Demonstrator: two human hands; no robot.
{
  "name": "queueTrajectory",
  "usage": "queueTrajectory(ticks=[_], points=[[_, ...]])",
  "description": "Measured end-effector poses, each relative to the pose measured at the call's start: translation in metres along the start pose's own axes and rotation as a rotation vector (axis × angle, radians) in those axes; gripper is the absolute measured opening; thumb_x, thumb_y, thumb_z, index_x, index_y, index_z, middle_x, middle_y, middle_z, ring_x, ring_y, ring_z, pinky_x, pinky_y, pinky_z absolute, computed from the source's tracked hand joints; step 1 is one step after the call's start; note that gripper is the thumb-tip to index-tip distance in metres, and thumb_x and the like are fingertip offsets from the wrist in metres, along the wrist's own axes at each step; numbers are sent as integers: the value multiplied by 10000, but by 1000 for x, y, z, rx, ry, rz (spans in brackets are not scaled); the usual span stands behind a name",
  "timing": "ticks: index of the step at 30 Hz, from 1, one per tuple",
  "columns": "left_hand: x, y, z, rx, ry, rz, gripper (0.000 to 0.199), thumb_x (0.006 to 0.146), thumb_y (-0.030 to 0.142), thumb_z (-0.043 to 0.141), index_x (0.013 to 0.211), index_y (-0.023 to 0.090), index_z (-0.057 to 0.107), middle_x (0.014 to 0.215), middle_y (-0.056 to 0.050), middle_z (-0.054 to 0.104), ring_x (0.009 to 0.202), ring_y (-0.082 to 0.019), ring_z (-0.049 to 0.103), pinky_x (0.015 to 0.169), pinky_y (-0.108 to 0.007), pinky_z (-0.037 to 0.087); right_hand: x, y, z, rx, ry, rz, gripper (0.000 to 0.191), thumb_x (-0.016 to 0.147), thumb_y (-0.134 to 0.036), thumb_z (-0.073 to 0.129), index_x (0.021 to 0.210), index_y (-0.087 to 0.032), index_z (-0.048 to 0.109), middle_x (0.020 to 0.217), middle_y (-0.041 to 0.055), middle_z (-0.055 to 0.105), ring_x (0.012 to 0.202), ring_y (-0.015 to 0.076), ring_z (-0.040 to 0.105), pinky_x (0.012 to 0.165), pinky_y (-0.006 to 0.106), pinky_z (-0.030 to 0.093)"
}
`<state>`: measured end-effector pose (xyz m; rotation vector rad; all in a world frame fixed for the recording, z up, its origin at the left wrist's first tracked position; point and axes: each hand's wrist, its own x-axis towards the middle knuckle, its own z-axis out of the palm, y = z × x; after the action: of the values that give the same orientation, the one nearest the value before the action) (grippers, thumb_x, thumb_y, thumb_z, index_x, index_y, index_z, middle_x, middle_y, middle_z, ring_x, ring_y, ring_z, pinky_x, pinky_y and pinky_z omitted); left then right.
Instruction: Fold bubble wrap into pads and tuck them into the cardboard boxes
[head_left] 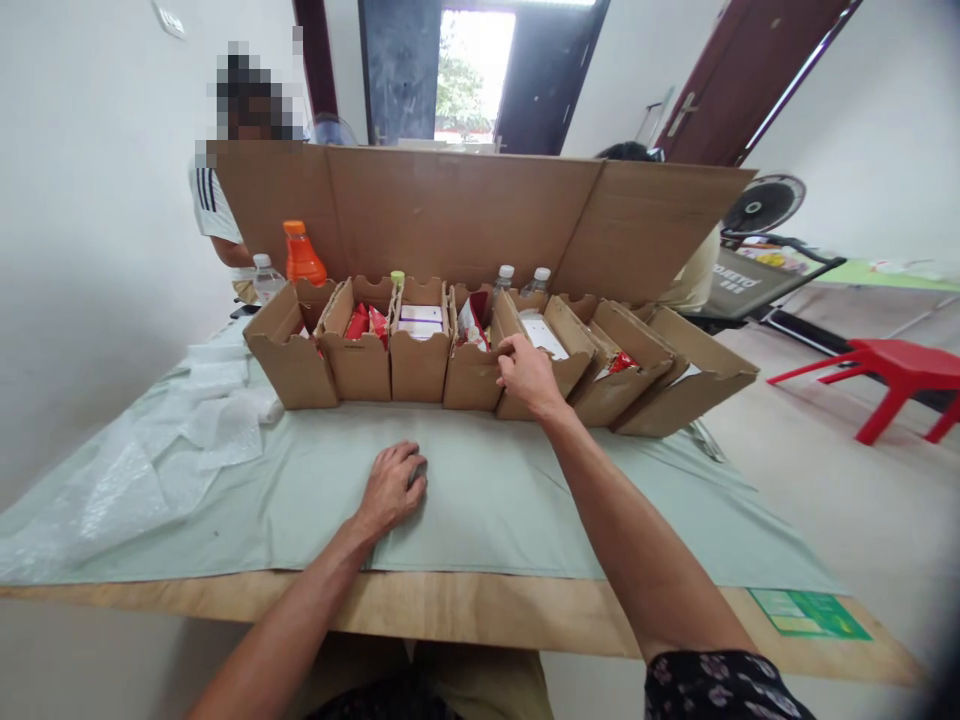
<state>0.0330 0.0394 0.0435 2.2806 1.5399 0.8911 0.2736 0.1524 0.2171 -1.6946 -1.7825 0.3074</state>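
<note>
My right hand [529, 374] is at the top front edge of a brown cardboard bin [517, 405], its fingers bent around the rim. White boxes [543, 335] show inside that bin. My left hand [394, 485] rests on the pale green cloth [315, 500], fingers loosely bent and a little apart, with no object visible in it. To the left of my right hand, a bin [469, 385] contains a red and white packet [474, 322]. Another bin [418, 370] has a white box with a purple stripe [421, 321]. Red packets [367, 323] lie in the bin further left.
Bubble wrap [150, 480] covers the table's left side. Behind the bins stand an orange bottle [303, 258], clear bottles [505, 278] and a tall cardboard screen [457, 205]. A person [217, 215] is behind it at left. A red stool [900, 375] stands on the right.
</note>
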Motion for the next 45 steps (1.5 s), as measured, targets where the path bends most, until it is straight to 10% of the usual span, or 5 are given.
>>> queueTrajectory(ticks=[16,25,30,36,45], points=[[2,-7,2,-124,96,-65,384,822,173,623,1190,204,729,1301,-125,739,1257,-312,657,1129,-526,499,-65,-1,-12,170,-44,-72,151,917,-167,505,930,-229,642,740,1,751,661,173,745,672,267,557],[-1,-9,-9,-183,144,-168,385,863,227,599,1235,189,692,1227,-130,755,1137,-292,705,1051,-491,555,-170,17,-76,216,-109,-352,141,926,-186,568,915,-237,699,710,-46,757,620,118,725,623,208,529],[-3,-5,-14,-203,132,-188,388,862,247,613,1238,189,690,1230,-128,747,1125,-286,700,1048,-480,555,-204,51,-104,336,45,-232,59,869,-221,702,914,-244,732,746,-23,770,609,146,741,602,224,573],[-2,-1,-19,-357,122,-193,389,839,264,647,1218,198,706,1248,-117,737,1176,-281,681,1073,-457,544,-236,97,-71,685,573,239,344,816,-390,804,1106,-232,709,928,56,793,745,221,763,580,310,582],[30,11,-14,-640,52,-207,771,793,340,732,1515,209,494,1524,-189,576,1414,-348,544,1153,-543,450,-275,97,0,568,249,208,350,910,-476,712,1179,-253,706,1330,130,673,1187,296,680,886,422,622]])
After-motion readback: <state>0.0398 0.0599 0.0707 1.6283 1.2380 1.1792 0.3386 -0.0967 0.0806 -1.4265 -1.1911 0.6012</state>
